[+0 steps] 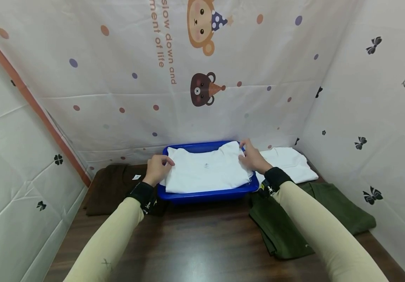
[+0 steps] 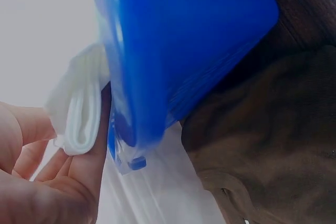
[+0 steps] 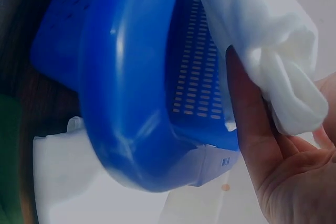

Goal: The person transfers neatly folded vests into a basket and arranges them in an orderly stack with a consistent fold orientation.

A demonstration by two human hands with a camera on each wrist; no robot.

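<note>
A folded white T-shirt point(image 1: 206, 170) lies over a blue plastic basket point(image 1: 209, 196), its neckline toward the back wall. My left hand point(image 1: 157, 169) grips the shirt's left edge, fingers beneath and thumb above; the folded layers point(image 2: 84, 108) show between them in the left wrist view, right beside the basket's rim point(image 2: 128, 66). On the other side, my right hand point(image 1: 253, 158) holds the right edge, where the bunched cloth point(image 3: 294, 87) sits between thumb and fingers. Slotted holes line the basket's inner wall point(image 3: 197, 72) in the right wrist view.
A folded brown garment point(image 1: 108, 190) with a small white label lies left of the basket. To the right are another folded white garment point(image 1: 290, 162) and a dark green one point(image 1: 340, 207), partly under my right forearm. Printed white cloth point(image 1: 117, 78) walls the dark wooden table point(image 1: 195, 243).
</note>
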